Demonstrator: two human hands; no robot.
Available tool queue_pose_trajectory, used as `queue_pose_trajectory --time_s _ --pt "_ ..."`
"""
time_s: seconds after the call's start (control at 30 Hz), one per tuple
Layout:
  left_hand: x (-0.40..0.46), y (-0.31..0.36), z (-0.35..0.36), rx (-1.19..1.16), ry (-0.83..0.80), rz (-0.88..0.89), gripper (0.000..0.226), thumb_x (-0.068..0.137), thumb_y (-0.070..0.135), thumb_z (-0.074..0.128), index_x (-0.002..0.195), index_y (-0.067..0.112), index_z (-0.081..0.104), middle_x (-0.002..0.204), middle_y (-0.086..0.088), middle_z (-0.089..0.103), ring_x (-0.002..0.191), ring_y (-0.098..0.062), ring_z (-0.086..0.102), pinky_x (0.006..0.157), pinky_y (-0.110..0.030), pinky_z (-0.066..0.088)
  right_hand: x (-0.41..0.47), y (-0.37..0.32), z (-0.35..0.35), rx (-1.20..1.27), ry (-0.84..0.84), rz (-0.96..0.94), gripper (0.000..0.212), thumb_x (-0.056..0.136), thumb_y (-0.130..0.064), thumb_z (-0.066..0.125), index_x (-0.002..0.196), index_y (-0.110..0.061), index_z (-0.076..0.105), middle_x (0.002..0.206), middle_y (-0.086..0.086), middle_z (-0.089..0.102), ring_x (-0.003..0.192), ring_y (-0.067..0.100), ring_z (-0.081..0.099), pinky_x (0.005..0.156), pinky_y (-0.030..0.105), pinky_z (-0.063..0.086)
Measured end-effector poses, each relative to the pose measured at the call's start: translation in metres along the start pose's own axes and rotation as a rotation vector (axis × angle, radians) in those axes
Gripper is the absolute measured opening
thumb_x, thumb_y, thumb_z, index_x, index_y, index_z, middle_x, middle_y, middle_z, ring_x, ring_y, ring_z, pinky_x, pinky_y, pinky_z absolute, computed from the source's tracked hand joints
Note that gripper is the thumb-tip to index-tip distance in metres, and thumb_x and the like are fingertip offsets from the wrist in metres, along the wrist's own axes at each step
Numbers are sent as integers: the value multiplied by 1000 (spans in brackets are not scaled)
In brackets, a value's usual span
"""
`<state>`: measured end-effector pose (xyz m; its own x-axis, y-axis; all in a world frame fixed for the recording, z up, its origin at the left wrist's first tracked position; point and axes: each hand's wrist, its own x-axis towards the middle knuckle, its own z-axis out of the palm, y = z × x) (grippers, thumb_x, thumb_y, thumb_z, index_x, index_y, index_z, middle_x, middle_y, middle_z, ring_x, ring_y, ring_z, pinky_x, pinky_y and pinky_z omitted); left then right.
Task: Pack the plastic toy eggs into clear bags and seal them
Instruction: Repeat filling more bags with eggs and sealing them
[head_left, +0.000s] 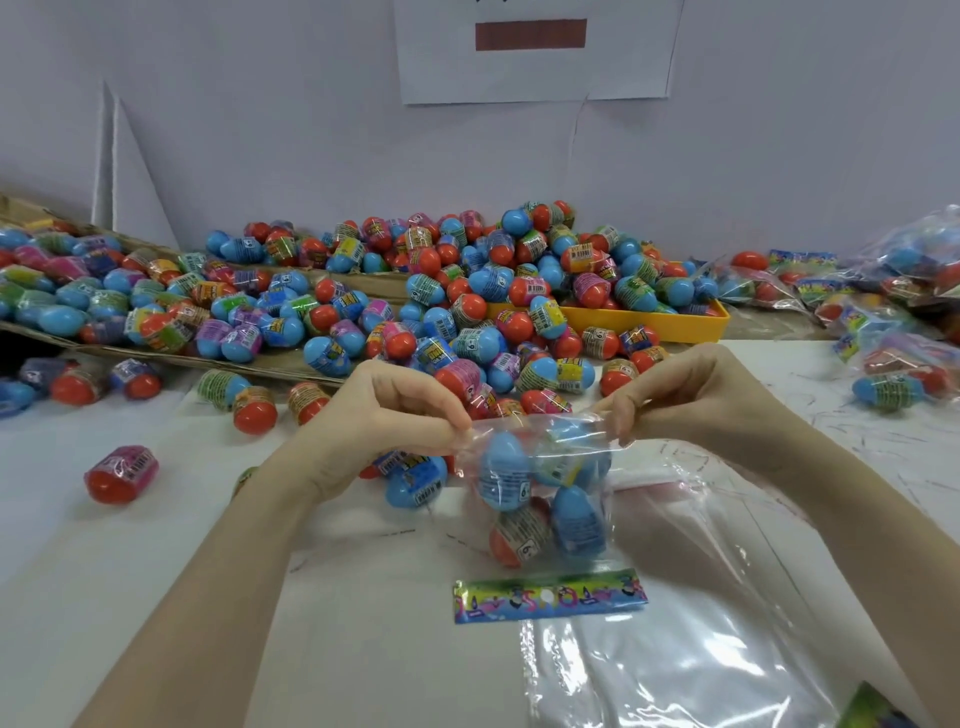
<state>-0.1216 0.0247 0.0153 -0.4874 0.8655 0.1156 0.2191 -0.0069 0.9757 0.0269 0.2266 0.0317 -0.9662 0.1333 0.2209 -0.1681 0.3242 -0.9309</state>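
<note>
Closing a filled bag of eggs

Both my hands, left (395, 415) and right (675, 400), pinch the open mouth of the clear plastic bag (545, 488), held just above the white tabletop (363, 623) with blue and red plastic toy eggs (504, 467) inside. Sealing is the step in hand, I judge; next I must press the mouth strip shut along its length.

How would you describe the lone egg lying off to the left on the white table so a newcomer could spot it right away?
Start from the big pile of eggs along the wall and come forward over the white table, left of the left hand. There lies a single red egg on its side. Unlike the others, it has a pink wrapper and nothing touching it.
</note>
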Motion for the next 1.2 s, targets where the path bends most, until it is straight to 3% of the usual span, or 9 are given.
queue_pose_trajectory --time_s 0.2,0.3,0.47,0.67,0.73,0.8,0.93,1.03,1.2 --pt "-1 2 -2 34 -12 20 17 50 28 69 64 22 77 66 -4 72 63 -10 67 56 -15 51 1 -4 2 -141 63 -39 46 67 24 61 49 -18 69 62 -1 71 67 12 69 64 18 55" --pt "0 5 0 76 7 15 15 51 29 83 64 25 77 65 -1 72 63 -7 68 55 -13 50 0 -5 3 -189 77 -53 46 67 24 62 50 -18 69 63 -2 71 67 12 69 64 17 54" --pt "1 10 4 149 48 -4 22 37 30 80 58 26 75 64 1 72 60 -7 68 53 -11 49 0 -5 3 -239 51 -53 44 68 22 63 50 -18 69 72 -1 72 72 9 70 66 16 54" --pt "-1 11 2 148 62 -7 22 39 25 79 61 24 75 64 0 72 60 -9 69 54 -13 51 -4 -6 -15 -249 -74 131 47 71 22 58 51 -18 72 76 -10 73 78 4 68 67 14 53" --pt "-1 12 3 141 53 2 21 40 23 79 61 23 75 64 0 72 60 -9 69 54 -13 51 -5 -9 -18 -169 47 71 32 73 11 62 61 -16 74 81 0 73 80 13 69 69 18 55" --pt "-1 12 4 141 44 8 21 40 24 79 61 23 75 65 -1 72 60 -9 69 54 -13 51 -4 -14 -11 -101 146 -8 10 69 -22 69 78 -21 73 83 1 73 78 14 69 66 15 53" --pt "-2 12 6 120 25 16 23 40 23 79 63 20 75 67 -2 73 62 -12 70 57 -15 53 3 -11 17 -248 -38 90 53 51 -60 62 97 -33 65 83 -11 72 76 0 67 65 11 52" --pt "-2 12 6 114 18 25 23 41 23 78 64 20 75 65 -1 72 61 -9 69 56 -14 52 3 -7 22 -280 -205 163 51 51 -49 72 93 -19 72 80 -2 73 73 5 67 59 19 53" --pt "-3 13 5 90 7 30 21 44 19 76 65 25 74 65 1 72 61 -7 68 56 -13 52 3 -4 12 -118 -250 183 40 51 -29 77 87 -12 74 88 7 73 85 22 69 69 35 58"
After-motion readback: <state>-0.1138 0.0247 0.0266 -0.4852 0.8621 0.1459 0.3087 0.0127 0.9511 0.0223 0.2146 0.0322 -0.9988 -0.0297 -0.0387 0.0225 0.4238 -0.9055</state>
